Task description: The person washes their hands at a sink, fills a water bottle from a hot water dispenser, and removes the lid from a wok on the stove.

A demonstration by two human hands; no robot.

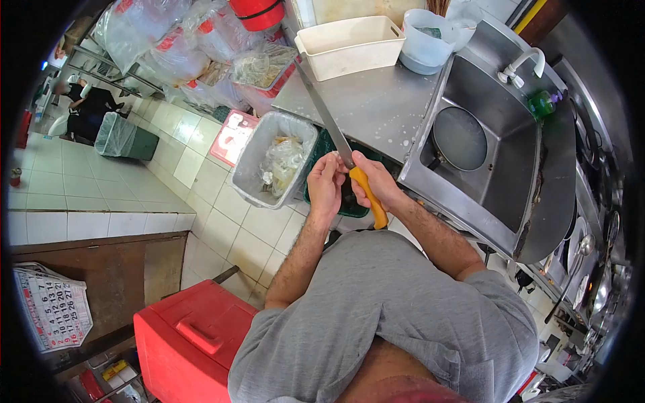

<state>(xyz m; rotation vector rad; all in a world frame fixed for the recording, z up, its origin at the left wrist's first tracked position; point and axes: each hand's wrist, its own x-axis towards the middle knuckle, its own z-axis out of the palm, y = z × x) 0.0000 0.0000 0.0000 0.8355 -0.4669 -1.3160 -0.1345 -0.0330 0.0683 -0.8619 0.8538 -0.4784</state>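
Note:
A long knife with an orange handle is in front of my body, its blade pointing up and away over the edge of the steel counter. My right hand is wrapped around it where handle and blade meet. Close beside the base of the blade, my left hand has its fingertips pinched together; whatever lies between them is hidden or too small to name. Just left of my hands stands a grey bin lined with plastic and holding crumpled clear bags. A dark green crate is partly hidden beneath the hands.
To the right is a steel sink with a frying pan in it. A cream tub and white buckets stand on the counter. A red cooler sits at lower left. Another person is far left.

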